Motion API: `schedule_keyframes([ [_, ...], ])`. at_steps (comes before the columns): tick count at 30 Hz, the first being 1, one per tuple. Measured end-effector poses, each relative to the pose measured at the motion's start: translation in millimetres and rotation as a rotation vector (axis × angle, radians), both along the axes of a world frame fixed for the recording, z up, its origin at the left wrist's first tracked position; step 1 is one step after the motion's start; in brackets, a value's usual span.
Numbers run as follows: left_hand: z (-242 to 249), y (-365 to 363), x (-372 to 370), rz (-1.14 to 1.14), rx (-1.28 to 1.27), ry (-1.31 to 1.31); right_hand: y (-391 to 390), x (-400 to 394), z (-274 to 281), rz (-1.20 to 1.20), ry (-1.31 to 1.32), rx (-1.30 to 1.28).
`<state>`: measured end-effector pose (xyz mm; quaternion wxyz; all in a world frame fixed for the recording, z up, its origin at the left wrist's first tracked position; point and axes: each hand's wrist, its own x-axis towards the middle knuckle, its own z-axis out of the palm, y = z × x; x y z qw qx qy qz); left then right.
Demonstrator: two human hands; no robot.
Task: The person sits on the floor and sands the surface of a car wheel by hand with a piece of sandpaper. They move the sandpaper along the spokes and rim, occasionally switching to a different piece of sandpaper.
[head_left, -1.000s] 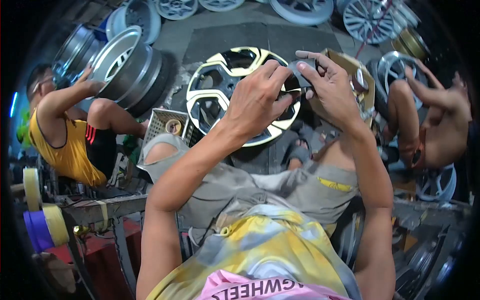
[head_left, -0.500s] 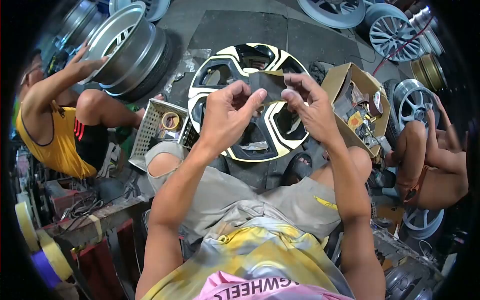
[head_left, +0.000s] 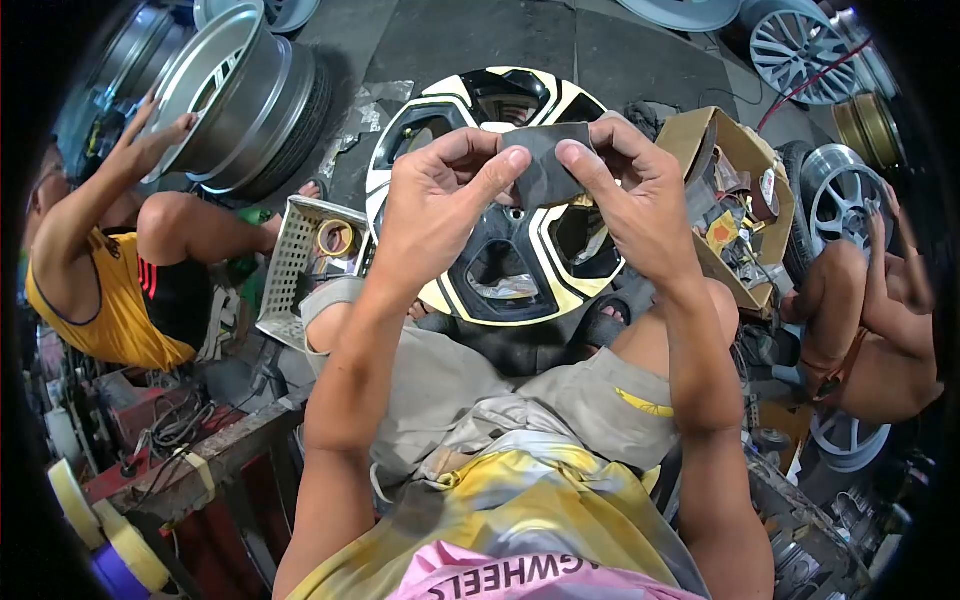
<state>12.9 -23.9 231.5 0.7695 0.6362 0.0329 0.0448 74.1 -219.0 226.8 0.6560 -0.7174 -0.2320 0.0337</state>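
A small dark grey piece of sandpaper is stretched between my two hands, its face turned up toward me. My left hand pinches its left edge, with the thumb on top and the fingers curled behind. At the right edge my right hand has the same thumb-on-top pinch. Below the hands lies an alloy wheel with black areas and pale yellow-white spoke faces. The hands and sandpaper cover part of its middle and are held above it.
Left of the wheel stands a white perforated basket holding a tape roll. A cardboard box of scraps sits at right. One person at left holds a large silver rim; another at right handles a grey wheel.
The sandpaper has turned from a folded-looking angle to a flatter face, and both thumbs now press on it. My right fingers have closed firmly on its edge. The view shifted slightly.
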Motion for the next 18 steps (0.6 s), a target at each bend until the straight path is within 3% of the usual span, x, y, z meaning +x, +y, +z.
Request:
schedule_keyframes([
  [2,4,3,0,-0.096,-0.033,0.01,-2,-4,6,0.058,0.191,0.097],
  [8,6,2,-7,-0.157,-0.098,0.014,-8,-13,14,0.183,0.384,0.182],
  [18,0,1,-10,-0.189,0.028,0.086,-25,-19,3,0.157,0.441,0.108],
])
